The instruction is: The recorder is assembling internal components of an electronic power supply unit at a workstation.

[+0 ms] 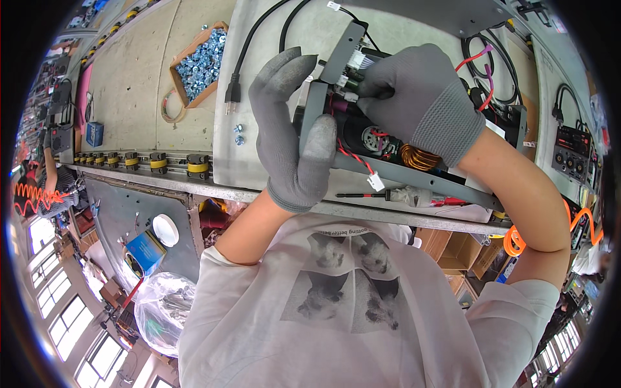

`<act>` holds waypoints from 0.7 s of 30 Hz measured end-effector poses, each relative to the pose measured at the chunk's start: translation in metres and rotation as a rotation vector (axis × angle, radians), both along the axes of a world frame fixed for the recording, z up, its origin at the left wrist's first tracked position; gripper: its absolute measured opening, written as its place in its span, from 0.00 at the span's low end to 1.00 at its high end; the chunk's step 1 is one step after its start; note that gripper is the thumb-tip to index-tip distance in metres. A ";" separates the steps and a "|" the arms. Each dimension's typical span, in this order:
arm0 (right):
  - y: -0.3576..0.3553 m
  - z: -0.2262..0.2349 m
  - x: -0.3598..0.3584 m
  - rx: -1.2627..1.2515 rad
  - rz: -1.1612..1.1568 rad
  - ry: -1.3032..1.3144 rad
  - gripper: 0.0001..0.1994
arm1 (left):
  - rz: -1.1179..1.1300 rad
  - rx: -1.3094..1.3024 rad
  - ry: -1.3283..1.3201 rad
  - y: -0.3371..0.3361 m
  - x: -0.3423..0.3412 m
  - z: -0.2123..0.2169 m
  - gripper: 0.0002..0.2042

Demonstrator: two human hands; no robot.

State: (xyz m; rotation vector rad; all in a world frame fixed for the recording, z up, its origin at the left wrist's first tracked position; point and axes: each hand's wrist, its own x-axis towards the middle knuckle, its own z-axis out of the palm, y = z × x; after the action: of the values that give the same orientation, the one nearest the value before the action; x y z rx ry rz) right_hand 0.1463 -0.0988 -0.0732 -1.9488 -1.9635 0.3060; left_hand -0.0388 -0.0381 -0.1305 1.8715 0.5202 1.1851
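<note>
Both my hands wear grey knit gloves. A grey metal chassis (420, 173) filled with electronic parts lies on the bench in front of me. My left hand (288, 129) is closed round its left end panel, thumb on the near side and fingers on the far side. Inside the chassis my right hand (420, 97) has its fingers curled together beside white connectors (356, 59); its fingertips are partly hidden. A copper coil (419, 157) sits below the right wrist. A white plug (375, 181) on twisted red and black wires hangs over the near edge.
A screwdriver (414, 196) lies along the bench's front edge. To the left are loose screws (239, 134), a black power plug (232, 90) and a cardboard tray (176, 76) of screws. Black cables (514, 64) and a black control box (572, 152) are at right.
</note>
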 end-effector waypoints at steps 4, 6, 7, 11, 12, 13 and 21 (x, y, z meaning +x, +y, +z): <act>-0.002 0.001 0.001 0.023 -0.004 0.027 0.04 | 0.020 0.101 0.013 0.003 0.002 0.000 0.27; -0.001 0.003 -0.003 0.015 0.000 0.025 0.04 | 0.015 0.116 -0.004 0.004 0.001 -0.002 0.27; 0.000 0.004 -0.006 0.021 0.005 -0.008 0.04 | -0.002 0.095 0.000 0.006 -0.002 -0.005 0.29; 0.008 0.006 -0.001 0.003 0.098 -0.025 0.03 | 0.085 0.080 -0.057 0.002 0.003 -0.002 0.29; 0.008 0.003 0.001 0.004 0.097 -0.023 0.03 | 0.085 0.080 -0.056 0.002 0.004 -0.003 0.29; 0.007 0.000 0.002 0.032 0.084 0.033 0.03 | 0.074 0.081 -0.051 0.002 0.003 -0.004 0.29; 0.004 -0.009 -0.008 0.161 0.095 -0.087 0.06 | 0.016 -0.171 -0.296 -0.002 0.008 -0.011 0.44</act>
State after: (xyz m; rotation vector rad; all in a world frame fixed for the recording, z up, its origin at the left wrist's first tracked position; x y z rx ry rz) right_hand 0.1380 -0.0952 -0.0819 -1.7991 -2.0710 0.0853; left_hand -0.0305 -0.0406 -0.1414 1.5181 0.4554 1.3555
